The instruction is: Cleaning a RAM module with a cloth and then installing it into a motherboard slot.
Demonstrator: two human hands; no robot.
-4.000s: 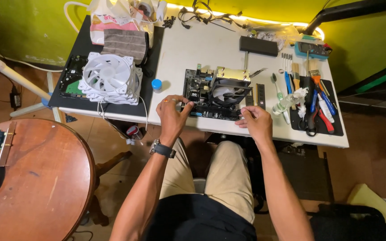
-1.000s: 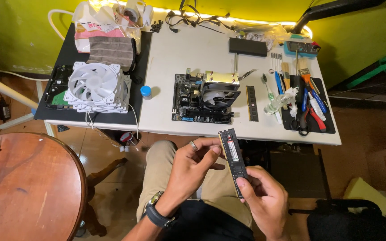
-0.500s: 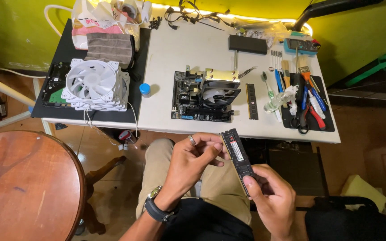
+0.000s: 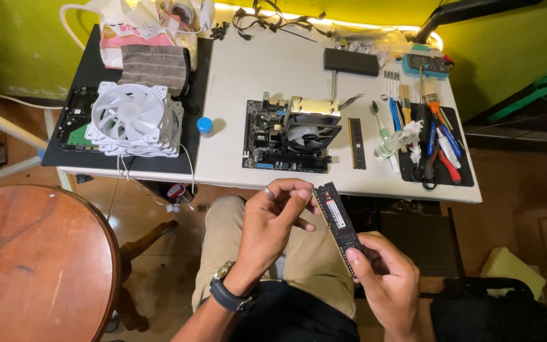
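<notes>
My left hand (image 4: 273, 218) and right hand (image 4: 381, 269) pinched the memory stick (image 4: 338, 221) by its ends above my lap; a slackened pinch risked dropping it.

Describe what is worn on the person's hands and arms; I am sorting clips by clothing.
The left hand has a silver ring on one finger, and a dark wristwatch with a black strap and a pale metal case sits on that wrist. The right hand wears nothing. Both forearms are bare, with no sleeves or gloves showing.
</notes>
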